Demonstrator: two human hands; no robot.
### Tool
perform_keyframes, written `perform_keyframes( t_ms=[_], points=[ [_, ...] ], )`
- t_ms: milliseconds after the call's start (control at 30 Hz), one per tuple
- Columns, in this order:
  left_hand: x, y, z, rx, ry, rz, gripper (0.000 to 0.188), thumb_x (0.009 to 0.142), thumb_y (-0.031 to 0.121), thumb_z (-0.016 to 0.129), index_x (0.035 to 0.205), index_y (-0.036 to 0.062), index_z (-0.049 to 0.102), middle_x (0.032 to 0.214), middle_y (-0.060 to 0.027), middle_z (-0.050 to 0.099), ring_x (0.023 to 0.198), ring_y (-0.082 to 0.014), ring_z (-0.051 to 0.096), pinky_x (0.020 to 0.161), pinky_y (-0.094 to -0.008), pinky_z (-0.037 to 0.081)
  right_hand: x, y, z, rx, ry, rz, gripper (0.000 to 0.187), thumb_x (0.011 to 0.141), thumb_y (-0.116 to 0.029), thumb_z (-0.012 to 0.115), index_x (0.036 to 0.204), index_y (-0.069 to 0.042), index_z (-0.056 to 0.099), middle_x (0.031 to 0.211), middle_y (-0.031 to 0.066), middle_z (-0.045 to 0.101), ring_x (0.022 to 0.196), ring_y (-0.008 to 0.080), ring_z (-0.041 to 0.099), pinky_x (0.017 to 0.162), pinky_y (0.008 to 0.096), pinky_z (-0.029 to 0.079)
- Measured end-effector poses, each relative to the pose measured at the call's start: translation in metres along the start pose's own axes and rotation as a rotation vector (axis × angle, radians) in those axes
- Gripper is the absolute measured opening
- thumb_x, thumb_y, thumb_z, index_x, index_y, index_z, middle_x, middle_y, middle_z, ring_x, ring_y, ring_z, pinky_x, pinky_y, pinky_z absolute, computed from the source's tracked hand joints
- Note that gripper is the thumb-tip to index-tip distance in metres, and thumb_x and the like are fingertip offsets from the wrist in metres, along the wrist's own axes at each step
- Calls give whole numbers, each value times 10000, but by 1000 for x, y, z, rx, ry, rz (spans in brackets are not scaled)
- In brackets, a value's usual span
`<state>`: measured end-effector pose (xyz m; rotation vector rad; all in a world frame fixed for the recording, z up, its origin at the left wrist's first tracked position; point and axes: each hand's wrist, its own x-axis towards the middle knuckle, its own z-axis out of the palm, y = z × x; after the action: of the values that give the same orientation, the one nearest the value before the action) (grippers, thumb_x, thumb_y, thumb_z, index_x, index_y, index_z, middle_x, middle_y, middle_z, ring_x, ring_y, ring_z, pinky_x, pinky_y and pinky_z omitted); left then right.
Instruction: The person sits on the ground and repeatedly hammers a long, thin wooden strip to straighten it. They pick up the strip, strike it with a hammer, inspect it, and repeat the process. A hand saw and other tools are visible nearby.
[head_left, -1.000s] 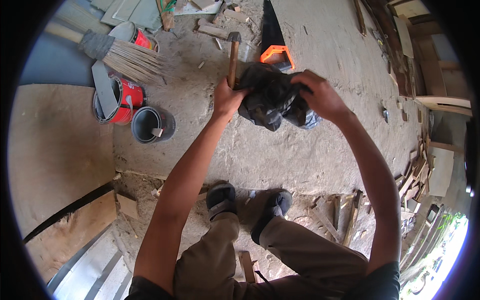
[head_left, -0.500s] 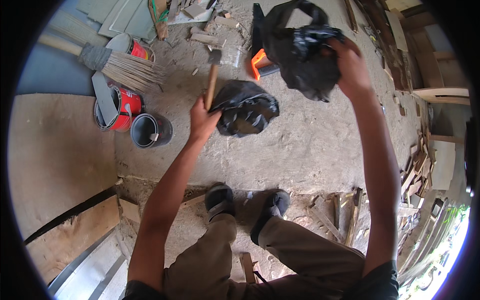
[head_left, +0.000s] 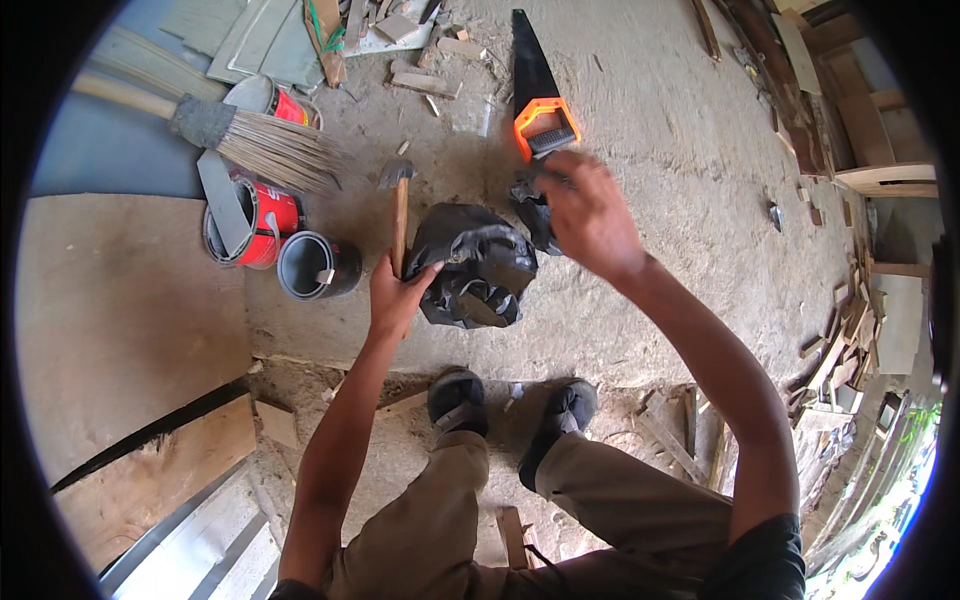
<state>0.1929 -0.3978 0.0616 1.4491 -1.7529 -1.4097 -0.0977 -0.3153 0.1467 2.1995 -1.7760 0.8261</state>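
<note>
Both hands grip: left hand [head_left: 397,298], a hammer [head_left: 400,218] and black bag [head_left: 462,232]; right hand [head_left: 595,222], black plastic [head_left: 534,212].

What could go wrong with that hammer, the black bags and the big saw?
The left grip holds both the hammer and a black bag, so the hammer might slip and land near the shoes. The right grip, blurred, is at another black bag close to the saw, so that bag could perhaps snag on the saw and tear.
</note>
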Motion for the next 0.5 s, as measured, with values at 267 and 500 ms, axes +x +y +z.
perform_keyframes(
  t_ms=[267, 500],
  points=[
    [12, 35, 2, 143, 130, 142, 587, 725, 430, 878, 887, -10, 524, 732, -47, 536, 657, -154, 518, 603, -306, 462, -31, 28, 28, 160, -454, 517, 349, 792, 64, 532, 1129, -1, 599, 1144, 226, 604, 1078, 405, 614, 894, 475, 526],
    [73, 79, 50, 31, 115, 419, 611, 696, 432, 894, 904, -19, 539, 800, -118, 619, 710, -219, 618, 640, -335, 503, -9, 63, 53, 280, -259, 148, 469, 777, 18, 651, 1238, -40, 588, 1334, 215, 547, 1149, 397, 586, 976, 432, 491]
  ],
)
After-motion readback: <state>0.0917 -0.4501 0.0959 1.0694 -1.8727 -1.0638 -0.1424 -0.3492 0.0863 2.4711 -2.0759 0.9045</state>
